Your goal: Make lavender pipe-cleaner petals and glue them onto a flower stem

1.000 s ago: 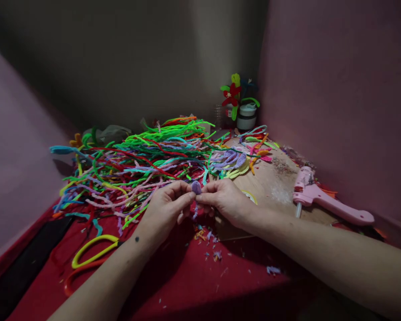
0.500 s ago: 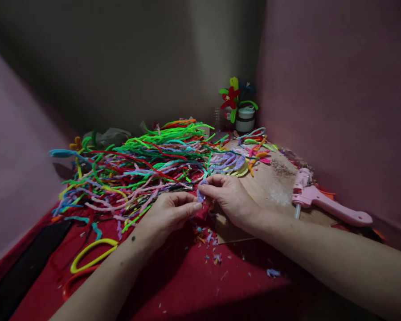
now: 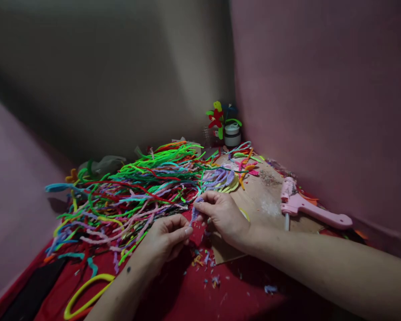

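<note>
Between my two hands is a short lavender pipe cleaner, looped or bent. My right hand pinches its upper part between thumb and fingers. The lower end sits in the pinch of my left hand, close below and to the left. Behind the hands spreads a heap of many-coloured pipe cleaners. Just beyond my right hand lie lavender pipe cleaner loops, shaped like petals. Clipped fuzz in several colours is scattered under the hands on the red cloth.
A pink glue gun rests on a brown board at the right. Scissors with a yellow handle lie at the lower left, partly behind my left forearm. At the back corner stand pipe cleaner flowers and a white lidded jar. Walls close in both sides.
The camera view has tilted up and turned a little right, so the scene sits lower. My hands have drawn slightly apart, and more of the lavender pipe cleaner shows between them.
</note>
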### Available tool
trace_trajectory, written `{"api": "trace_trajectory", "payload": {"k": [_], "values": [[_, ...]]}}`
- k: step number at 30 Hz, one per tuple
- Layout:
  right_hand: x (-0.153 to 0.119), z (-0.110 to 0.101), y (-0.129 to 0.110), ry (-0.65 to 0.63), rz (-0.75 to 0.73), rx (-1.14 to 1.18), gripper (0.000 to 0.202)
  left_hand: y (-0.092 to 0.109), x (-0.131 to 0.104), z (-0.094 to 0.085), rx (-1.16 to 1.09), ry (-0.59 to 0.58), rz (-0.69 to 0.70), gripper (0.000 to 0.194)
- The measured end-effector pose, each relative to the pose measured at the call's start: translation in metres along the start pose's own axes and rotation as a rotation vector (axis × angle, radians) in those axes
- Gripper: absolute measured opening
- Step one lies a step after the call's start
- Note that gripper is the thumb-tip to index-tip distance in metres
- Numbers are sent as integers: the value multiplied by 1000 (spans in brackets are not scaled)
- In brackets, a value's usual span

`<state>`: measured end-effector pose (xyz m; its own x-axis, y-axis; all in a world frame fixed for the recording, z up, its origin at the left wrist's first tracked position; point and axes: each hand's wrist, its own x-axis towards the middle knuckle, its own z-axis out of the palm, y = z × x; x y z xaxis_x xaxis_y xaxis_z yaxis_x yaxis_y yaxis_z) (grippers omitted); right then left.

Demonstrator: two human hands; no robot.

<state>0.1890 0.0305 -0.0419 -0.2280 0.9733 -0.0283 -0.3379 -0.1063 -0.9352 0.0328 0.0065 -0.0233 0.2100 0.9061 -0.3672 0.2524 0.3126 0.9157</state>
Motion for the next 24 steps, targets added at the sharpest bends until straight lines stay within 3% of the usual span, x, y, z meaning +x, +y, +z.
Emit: {"api": "trace_trajectory", "payload": {"k": [5,8,10,14,18,24], "values": [[1,0,-3,1,4,-15,14,-4,3,-9,-3,53,36,29],[2,2,-2,8,29,-52,15,3,4,-18,-1,199,120,27],[-1,4,0,-66,-13,-193,17,16,5,-18,42,267,191,27],[-9,4,6,-293,-330,-628,23,52,16,1,262,235,240,24],[-14,2,10,-435,-660,-959,20,76,46,29,489,169,330,21],[-11,2,11,-407,-746,-1075,28,83,92,36,753,192,396,25]]}}
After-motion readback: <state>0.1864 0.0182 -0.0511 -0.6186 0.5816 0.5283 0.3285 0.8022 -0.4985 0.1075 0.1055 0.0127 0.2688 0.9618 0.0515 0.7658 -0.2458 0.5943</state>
